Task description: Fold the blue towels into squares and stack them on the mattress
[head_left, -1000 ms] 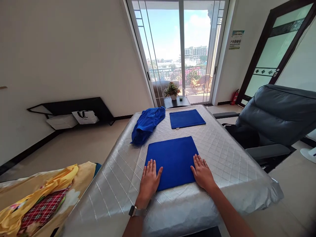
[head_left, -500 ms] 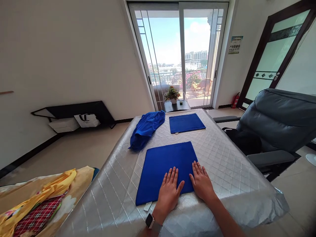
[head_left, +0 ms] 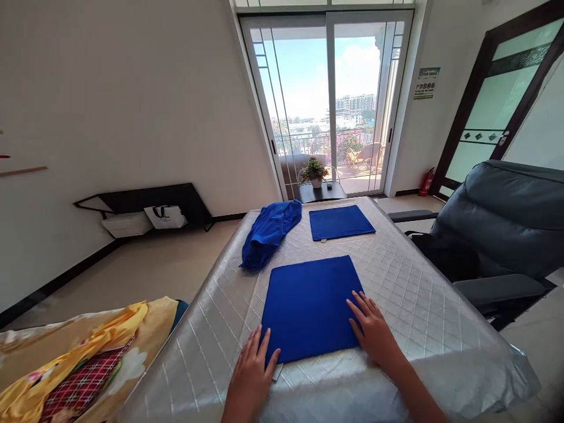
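A flat blue square of fabric (head_left: 312, 305), like a cushion cover, lies smooth on the silver quilted table cover (head_left: 409, 329). My left hand (head_left: 252, 373) is at its near left corner, fingers outstretched, and a white tag shows beside the thumb. On the near right edge rests my right hand (head_left: 372, 329), fingers apart and palm down. Neither hand grasps anything. Farther back lies a second flat blue fabric piece (head_left: 341, 223) with a small tag on its near edge. A crumpled blue cloth (head_left: 271, 235) sits to its left.
To the right of the table stands a dark recliner (head_left: 520, 205) with a black bag on its seat. At lower left are patterned fabrics with a yellow cloth (head_left: 110, 329) on top. Behind the table, a small table holds a potted plant (head_left: 315, 171).
My left hand has moved left from the middle of the near edge to the left corner. My right hand stays at the right edge, its fingers more spread. The view has shifted slightly.
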The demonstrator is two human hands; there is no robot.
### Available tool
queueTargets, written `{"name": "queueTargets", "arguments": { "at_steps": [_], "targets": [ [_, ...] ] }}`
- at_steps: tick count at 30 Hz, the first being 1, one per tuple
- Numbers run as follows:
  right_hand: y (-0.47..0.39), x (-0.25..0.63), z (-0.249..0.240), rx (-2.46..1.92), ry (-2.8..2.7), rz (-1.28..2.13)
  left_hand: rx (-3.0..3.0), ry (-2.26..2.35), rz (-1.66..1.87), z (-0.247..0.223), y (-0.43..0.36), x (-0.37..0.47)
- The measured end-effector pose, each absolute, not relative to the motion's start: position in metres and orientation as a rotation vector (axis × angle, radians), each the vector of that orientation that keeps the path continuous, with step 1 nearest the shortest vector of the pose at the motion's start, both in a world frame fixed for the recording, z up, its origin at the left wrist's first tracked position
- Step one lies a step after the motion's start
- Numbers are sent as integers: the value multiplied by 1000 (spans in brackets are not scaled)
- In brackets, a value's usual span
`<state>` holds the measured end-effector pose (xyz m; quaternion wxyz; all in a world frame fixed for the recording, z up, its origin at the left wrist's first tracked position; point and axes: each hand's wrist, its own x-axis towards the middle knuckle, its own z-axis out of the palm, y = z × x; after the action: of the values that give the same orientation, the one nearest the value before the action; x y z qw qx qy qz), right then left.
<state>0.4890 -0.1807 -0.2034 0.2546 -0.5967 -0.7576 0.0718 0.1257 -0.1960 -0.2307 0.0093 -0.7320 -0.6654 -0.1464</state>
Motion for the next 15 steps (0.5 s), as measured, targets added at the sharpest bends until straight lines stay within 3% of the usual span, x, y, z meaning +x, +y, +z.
{"name": "queueTargets", "arguments": {
  "at_steps": [7,15],
  "targets": [
    [-219,531,-189,-1415,-2171,290,-2484,-1908,-791,-213,-222,105],
    [-220,543,-199,-1450,-2218,260,-2560,-2059,-685,-194,-217,110]
  ]
}}
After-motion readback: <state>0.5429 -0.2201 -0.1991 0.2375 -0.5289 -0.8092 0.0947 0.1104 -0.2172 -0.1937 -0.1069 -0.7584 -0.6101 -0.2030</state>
